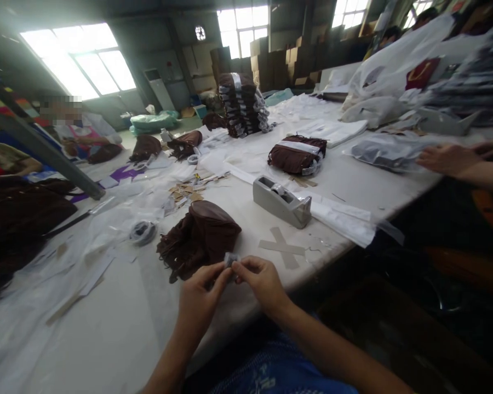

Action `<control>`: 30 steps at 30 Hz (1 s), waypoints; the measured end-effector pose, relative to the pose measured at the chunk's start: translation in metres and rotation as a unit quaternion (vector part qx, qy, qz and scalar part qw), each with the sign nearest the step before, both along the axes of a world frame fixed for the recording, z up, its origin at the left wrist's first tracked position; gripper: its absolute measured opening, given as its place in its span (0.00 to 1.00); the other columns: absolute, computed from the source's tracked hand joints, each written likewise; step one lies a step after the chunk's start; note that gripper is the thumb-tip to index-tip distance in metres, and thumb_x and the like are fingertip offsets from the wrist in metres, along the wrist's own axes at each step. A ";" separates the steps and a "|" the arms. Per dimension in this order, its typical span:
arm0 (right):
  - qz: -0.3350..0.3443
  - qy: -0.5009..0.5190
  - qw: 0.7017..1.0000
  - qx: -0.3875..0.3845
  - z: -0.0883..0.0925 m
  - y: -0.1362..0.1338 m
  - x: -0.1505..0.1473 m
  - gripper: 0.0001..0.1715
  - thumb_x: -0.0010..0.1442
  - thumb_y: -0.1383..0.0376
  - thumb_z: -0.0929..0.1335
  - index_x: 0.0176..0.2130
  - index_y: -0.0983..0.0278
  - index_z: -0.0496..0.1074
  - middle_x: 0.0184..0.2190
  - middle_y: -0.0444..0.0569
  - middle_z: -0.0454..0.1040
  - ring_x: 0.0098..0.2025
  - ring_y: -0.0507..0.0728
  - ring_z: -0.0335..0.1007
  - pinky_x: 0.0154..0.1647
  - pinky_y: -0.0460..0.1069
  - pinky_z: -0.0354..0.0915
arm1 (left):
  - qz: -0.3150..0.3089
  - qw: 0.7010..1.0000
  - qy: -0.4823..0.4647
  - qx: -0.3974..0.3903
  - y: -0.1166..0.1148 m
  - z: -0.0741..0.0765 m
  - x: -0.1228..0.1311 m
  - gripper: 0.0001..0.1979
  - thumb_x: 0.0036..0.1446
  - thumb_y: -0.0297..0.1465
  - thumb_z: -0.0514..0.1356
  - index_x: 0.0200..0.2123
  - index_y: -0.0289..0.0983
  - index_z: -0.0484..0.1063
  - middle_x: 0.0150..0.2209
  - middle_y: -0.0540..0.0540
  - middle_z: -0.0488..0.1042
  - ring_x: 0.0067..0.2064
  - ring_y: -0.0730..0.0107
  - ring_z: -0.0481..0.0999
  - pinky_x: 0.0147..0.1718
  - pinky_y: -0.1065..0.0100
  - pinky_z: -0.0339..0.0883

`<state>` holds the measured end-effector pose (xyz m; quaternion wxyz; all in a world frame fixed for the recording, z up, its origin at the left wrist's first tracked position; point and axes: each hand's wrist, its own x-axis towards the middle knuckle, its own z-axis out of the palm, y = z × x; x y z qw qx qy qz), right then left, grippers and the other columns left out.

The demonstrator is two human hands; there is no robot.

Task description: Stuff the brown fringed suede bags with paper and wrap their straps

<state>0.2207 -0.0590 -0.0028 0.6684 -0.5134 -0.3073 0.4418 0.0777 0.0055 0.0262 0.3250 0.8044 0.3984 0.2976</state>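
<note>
At six o'clock, left hand (198, 290) and right hand (263, 280) pinch a small greyish piece (230, 259), apparently working it; the next move likely needs steadiness.

**No Lettering Is Reading Clearly**

Nothing legible is showing anywhere in this view! A pale mark (265, 382) is standing out on the blue garment (287, 361) at the bottom edge, but it is blurring beyond reading. High on the wall (195, 57), a round, clock-like dial (200, 33) is hanging, proving too small to read. Over right, a yellowish mark is curving across a red item (422, 75), and on the desk (119, 323) two strips (282, 249) are forming an X.
</note>
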 end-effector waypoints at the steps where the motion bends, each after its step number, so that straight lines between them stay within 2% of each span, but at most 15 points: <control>1: -0.005 0.016 1.000 0.001 0.000 -0.001 0.001 0.18 0.54 0.54 0.75 0.29 0.67 0.78 0.22 0.45 0.74 0.26 0.51 0.68 0.32 0.45 0.64 | -0.011 1.000 -0.004 -0.003 0.000 -0.001 0.001 0.13 0.58 0.41 0.62 0.42 0.41 0.80 0.40 0.46 0.81 0.41 0.61 0.80 0.41 0.65 0.72; 7: -0.002 0.124 0.992 0.009 -0.001 0.000 0.004 0.16 0.51 0.55 0.77 0.31 0.66 0.80 0.25 0.45 0.75 0.28 0.50 0.67 0.34 0.45 0.66 | -0.108 0.993 0.018 0.053 0.012 0.006 -0.007 0.14 0.60 0.37 0.61 0.48 0.42 0.77 0.45 0.45 0.79 0.49 0.60 0.76 0.50 0.61 0.70; 12: -0.023 0.125 0.992 0.013 -0.008 0.001 0.001 0.15 0.52 0.56 0.76 0.31 0.66 0.80 0.23 0.44 0.73 0.28 0.49 0.67 0.35 0.44 0.67 | -0.117 0.990 0.052 0.060 0.020 0.007 -0.007 0.12 0.59 0.37 0.63 0.45 0.41 0.78 0.42 0.45 0.79 0.45 0.62 0.77 0.45 0.63 0.72; 17: -0.047 0.068 0.997 0.005 -0.003 0.000 0.003 0.15 0.53 0.55 0.76 0.33 0.65 0.80 0.26 0.46 0.76 0.28 0.51 0.70 0.34 0.46 0.68 | -0.097 0.993 0.015 0.068 0.018 0.000 0.003 0.12 0.59 0.37 0.62 0.43 0.40 0.79 0.42 0.44 0.79 0.44 0.62 0.78 0.44 0.64 0.71; 20: -0.007 -0.077 0.997 0.011 0.005 -0.006 0.023 0.15 0.58 0.55 0.72 0.38 0.63 0.81 0.30 0.48 0.79 0.31 0.55 0.75 0.37 0.49 0.70 | -0.065 0.997 -0.009 0.043 0.018 -0.001 -0.001 0.13 0.56 0.39 0.64 0.41 0.40 0.80 0.42 0.44 0.79 0.44 0.60 0.78 0.47 0.62 0.70; 22: -0.031 -0.245 0.969 0.021 0.008 -0.013 0.047 0.11 0.61 0.58 0.71 0.40 0.61 0.80 0.35 0.49 0.80 0.36 0.57 0.76 0.43 0.51 0.70 | -0.035 0.999 -0.027 -0.012 0.020 0.000 -0.008 0.15 0.54 0.41 0.65 0.41 0.40 0.80 0.43 0.45 0.80 0.44 0.58 0.79 0.48 0.61 0.70; 25: -0.107 -0.475 0.873 -0.030 0.004 -0.023 0.089 0.08 0.61 0.65 0.70 0.41 0.59 0.80 0.41 0.50 0.80 0.46 0.60 0.74 0.52 0.53 0.66 | 0.024 0.989 -0.075 -0.129 0.024 -0.001 -0.022 0.20 0.51 0.44 0.67 0.45 0.41 0.79 0.43 0.46 0.81 0.44 0.57 0.79 0.46 0.62 0.71; 28: -0.069 -0.603 0.782 -0.140 -0.002 -0.027 0.117 0.08 0.60 0.66 0.71 0.42 0.60 0.79 0.42 0.51 0.79 0.49 0.61 0.71 0.51 0.53 0.65 | 0.068 0.967 -0.138 -0.202 0.027 -0.007 -0.029 0.23 0.49 0.44 0.69 0.47 0.40 0.78 0.43 0.46 0.81 0.44 0.59 0.79 0.43 0.65 0.71; 30: -0.037 -0.637 0.747 -0.188 -0.003 -0.026 0.124 0.08 0.59 0.65 0.72 0.41 0.60 0.78 0.42 0.50 0.78 0.49 0.61 0.70 0.47 0.51 0.65 | 0.074 0.953 -0.188 -0.224 0.030 -0.010 -0.029 0.23 0.48 0.42 0.70 0.46 0.38 0.78 0.42 0.45 0.81 0.43 0.61 0.79 0.42 0.68 0.71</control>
